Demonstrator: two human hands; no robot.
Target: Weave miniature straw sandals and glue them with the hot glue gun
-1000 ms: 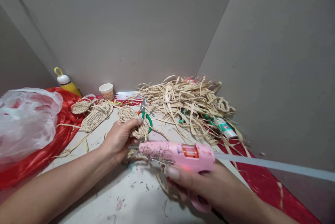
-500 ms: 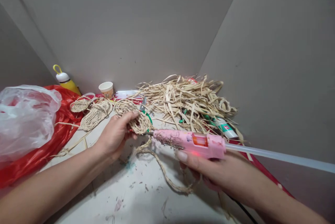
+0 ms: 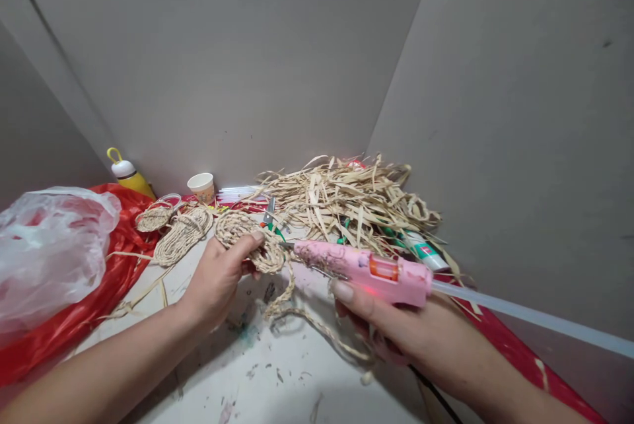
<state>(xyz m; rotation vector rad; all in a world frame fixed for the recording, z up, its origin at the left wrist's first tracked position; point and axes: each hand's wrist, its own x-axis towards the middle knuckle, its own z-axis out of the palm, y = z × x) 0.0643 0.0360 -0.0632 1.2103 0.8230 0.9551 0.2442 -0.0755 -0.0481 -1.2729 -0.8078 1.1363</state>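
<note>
Left hand (image 3: 218, 279): forearm enters from lower left, palm turned inward, grip closed on the near edge of a coiled straw braid (image 3: 247, 239), thumb on top. The coil is raised slightly above the tabletop (image 3: 277, 378); its loose braided tail (image 3: 307, 321) trails down across the tabletop toward the right hand.

Right hand (image 3: 396, 331): forearm enters from lower right, grip wrapped around the handle of a pink glue gun (image 3: 366, 271), forefinger extended along the underside. Nozzle points left, tip at the coil's right edge. Clear glue stick (image 3: 535, 319) projects from the rear.

Also present: loose straw heap (image 3: 347, 199); two finished straw coils (image 3: 176, 229); green-handled scissors (image 3: 272, 222); paper cup (image 3: 202, 186); yellow bottle (image 3: 126, 174); clear plastic bag (image 3: 49, 246) over red sheet (image 3: 99, 279).
</note>
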